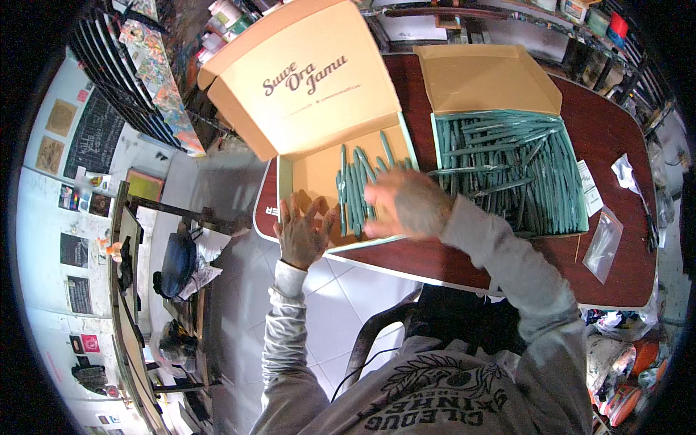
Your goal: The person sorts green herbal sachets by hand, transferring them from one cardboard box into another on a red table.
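Note:
Two open cardboard boxes stand on the dark red table (435, 261). The left box (307, 168) holds several green pen-like sticks (354, 190), lying side by side at its middle and right. My left hand (304, 231) is at this box's near left edge, fingers spread, with nothing visible in it. Blurred by motion, my right hand (410, 204) is over the sticks at the near right; whether it grips any is not clear. The right box (489, 81) is densely filled with similar green sticks (549, 179), some lying crosswise on top.
Right of the full box lie a clear plastic bag (602, 247), a printed card (590, 187) and crumpled white paper (625, 173). A black chair (375, 337) stands at the table's near side. Paint containers (231, 16) are behind the left box.

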Demonstrator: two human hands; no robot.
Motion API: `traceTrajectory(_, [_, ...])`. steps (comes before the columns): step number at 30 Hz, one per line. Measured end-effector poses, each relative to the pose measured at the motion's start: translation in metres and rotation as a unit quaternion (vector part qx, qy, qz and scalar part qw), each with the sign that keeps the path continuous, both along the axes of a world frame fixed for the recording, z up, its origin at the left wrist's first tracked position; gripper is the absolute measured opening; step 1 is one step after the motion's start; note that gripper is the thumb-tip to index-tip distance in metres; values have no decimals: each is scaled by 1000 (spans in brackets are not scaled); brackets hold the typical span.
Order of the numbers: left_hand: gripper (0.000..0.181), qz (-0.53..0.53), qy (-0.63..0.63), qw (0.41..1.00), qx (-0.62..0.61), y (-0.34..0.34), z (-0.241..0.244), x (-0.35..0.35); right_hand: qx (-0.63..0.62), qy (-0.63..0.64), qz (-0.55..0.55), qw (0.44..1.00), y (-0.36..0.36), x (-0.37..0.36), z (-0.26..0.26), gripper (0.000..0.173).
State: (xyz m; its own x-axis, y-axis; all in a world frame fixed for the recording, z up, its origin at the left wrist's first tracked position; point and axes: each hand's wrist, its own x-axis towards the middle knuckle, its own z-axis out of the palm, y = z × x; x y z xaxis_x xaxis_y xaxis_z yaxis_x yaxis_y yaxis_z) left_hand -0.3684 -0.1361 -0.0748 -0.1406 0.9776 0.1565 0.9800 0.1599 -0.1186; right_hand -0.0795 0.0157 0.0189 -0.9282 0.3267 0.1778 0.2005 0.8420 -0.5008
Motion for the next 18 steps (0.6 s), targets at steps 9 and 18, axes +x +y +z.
traceTrajectory(9, [38, 33, -269, 963, 1, -25, 98, 90, 203, 18, -74, 976, 23, 19, -44, 11])
traceTrajectory(18, [34, 0, -432, 902, -14, -29, 108, 201, 147, -14, -98, 984, 50, 16, -19, 24])
